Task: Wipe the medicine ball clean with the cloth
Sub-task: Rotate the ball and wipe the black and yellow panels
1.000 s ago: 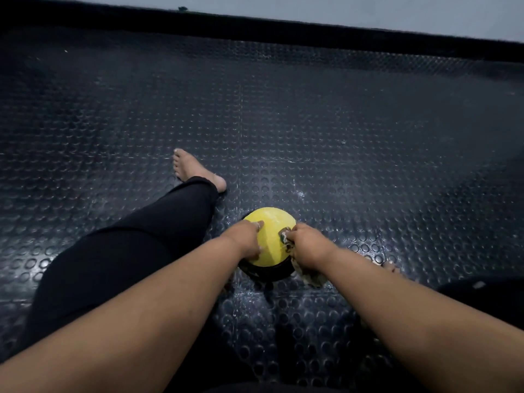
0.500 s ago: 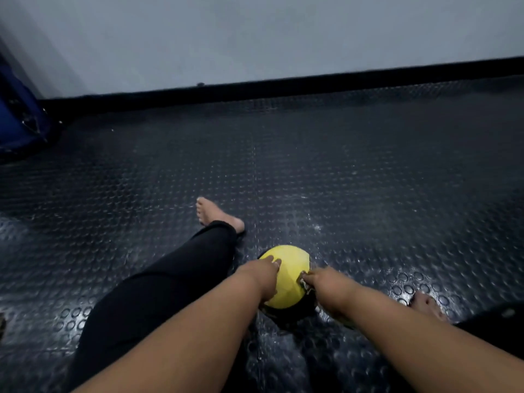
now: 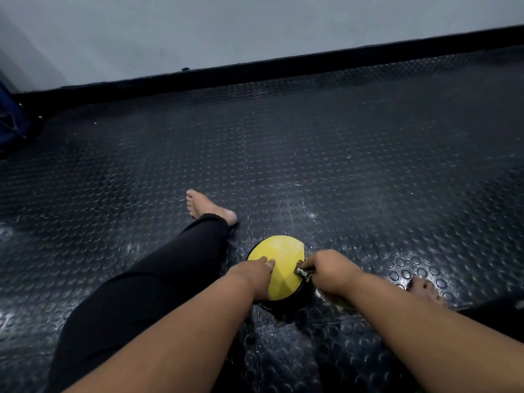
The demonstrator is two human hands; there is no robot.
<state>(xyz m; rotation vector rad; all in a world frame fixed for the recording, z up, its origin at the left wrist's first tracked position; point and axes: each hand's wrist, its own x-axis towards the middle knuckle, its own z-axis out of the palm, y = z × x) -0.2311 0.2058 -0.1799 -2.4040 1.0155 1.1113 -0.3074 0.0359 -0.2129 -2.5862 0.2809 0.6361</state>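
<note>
The medicine ball (image 3: 279, 258) sits on the floor between my legs, yellow on top and black below. My left hand (image 3: 253, 272) rests on its left side, fingers laid against the yellow surface. My right hand (image 3: 330, 269) grips a crumpled cloth (image 3: 302, 272) and presses it against the ball's right side. Most of the cloth is hidden under that hand; a bit of it hangs out below the wrist.
Black studded rubber floor (image 3: 340, 165) stretches to a dark skirting and pale wall (image 3: 226, 29). My left leg in black trousers (image 3: 158, 285) lies left of the ball, bare foot (image 3: 207, 207) ahead. My right foot (image 3: 425, 289) is at right. A blue object (image 3: 11, 120) stands far left.
The camera tilted up, so more wall shows and the ball sits lower in view. Both hands stay on the ball; the right hand with the cloth has shifted a little on its right side.
</note>
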